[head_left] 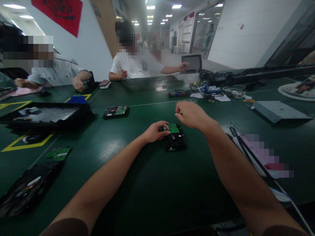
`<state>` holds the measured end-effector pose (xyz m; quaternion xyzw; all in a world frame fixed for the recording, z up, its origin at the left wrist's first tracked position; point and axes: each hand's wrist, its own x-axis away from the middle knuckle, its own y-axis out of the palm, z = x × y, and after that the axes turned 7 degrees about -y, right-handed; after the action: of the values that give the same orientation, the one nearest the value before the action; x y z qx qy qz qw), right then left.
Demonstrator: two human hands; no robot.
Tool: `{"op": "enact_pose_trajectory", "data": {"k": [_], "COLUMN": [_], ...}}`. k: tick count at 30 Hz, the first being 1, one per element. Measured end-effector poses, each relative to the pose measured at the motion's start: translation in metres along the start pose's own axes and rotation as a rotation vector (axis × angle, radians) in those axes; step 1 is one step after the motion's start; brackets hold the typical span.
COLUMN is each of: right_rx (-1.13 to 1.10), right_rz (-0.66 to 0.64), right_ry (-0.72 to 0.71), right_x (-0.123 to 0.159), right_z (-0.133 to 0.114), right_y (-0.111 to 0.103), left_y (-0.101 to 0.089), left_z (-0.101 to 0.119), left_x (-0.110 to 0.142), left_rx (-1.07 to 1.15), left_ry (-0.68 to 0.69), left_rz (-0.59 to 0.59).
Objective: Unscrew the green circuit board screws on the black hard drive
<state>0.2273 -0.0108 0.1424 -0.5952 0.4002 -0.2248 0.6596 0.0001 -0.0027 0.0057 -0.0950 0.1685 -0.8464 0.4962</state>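
Observation:
A black hard drive (pixel 175 143) with a green circuit board (pixel 173 128) lies on the dark green table in front of me. My left hand (pixel 157 131) grips its left edge, with thumb and fingers closed near the board. Above the drive's far right corner, my right hand (pixel 193 114) is closed around a screwdriver (pixel 181 112). Only a bit of its yellow handle shows; the fingers cover most of it, and I cannot tell whether the tip touches the drive.
Another hard drive (pixel 116 111) lies farther left. A black tray (pixel 49 114), a loose green board (pixel 59 153) and a black casing (pixel 31 186) are at left. Right: a metal box (pixel 282 111), cables (pixel 210 90) and a cord (pixel 256 157). Two people sit across the table.

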Motion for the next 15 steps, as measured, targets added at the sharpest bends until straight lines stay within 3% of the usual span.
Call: {"op": "enact_pose_trajectory", "data": {"k": [4,9,15], "right_rx": [0.021,-0.057,-0.022], "right_rz": [0.013,0.020,0.013], "right_ry": [0.019,-0.056,0.015], "right_x": [0.0004,0.0013,-0.0001], "right_z": [0.0000,0.0032,0.0026], "right_y": [0.0009,0.0039,0.0000], "left_y": [0.0001,0.0007,0.0007], "left_z": [0.0016,0.0027,0.0027], "left_x": [0.0009,0.0014,0.0009], "left_rx": [0.005,0.008,-0.001], "left_ry": [-0.002,0.006,0.001], "left_rz": [-0.004,0.001,0.002]}}
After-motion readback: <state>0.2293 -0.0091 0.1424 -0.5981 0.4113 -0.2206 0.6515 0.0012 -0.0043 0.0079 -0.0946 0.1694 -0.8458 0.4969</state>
